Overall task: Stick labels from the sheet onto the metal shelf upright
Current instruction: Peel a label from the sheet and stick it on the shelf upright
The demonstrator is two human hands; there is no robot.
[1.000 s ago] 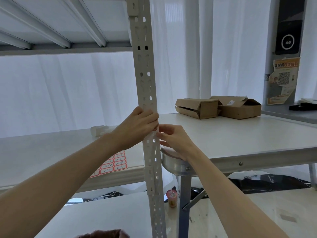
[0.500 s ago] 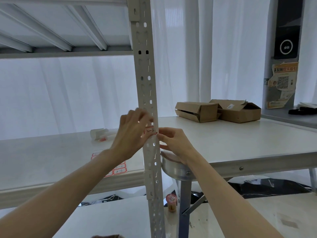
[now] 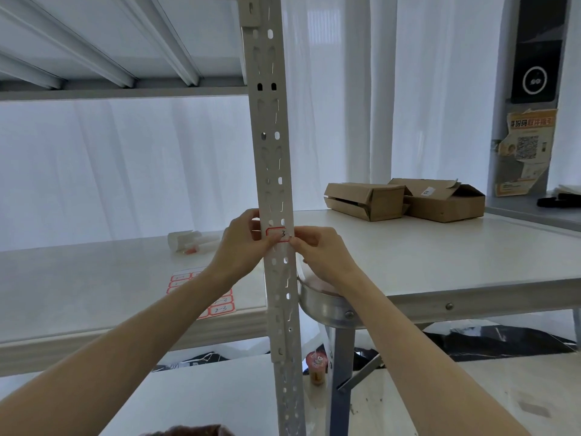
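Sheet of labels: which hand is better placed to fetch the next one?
Probably the left hand: the sheet lies left of the upright, under that forearm; the right hand is across the upright, at the label.

On upright (image 3: 271,152) front, label (image 3: 279,235); behind it, label sheet (image 3: 222,307) on L bench (image 3: 94,294); 2 cardboard boxes (image 3: 364,199) back on R bench (image 3: 440,262).

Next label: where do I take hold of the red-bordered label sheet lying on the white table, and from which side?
The red-bordered label sheet lies flat on the white table, so there is nothing to close around. Probably take its near corner, coming from the table's front edge: that corner sits closest to the edge, where a fingertip could lift it for a pinch.
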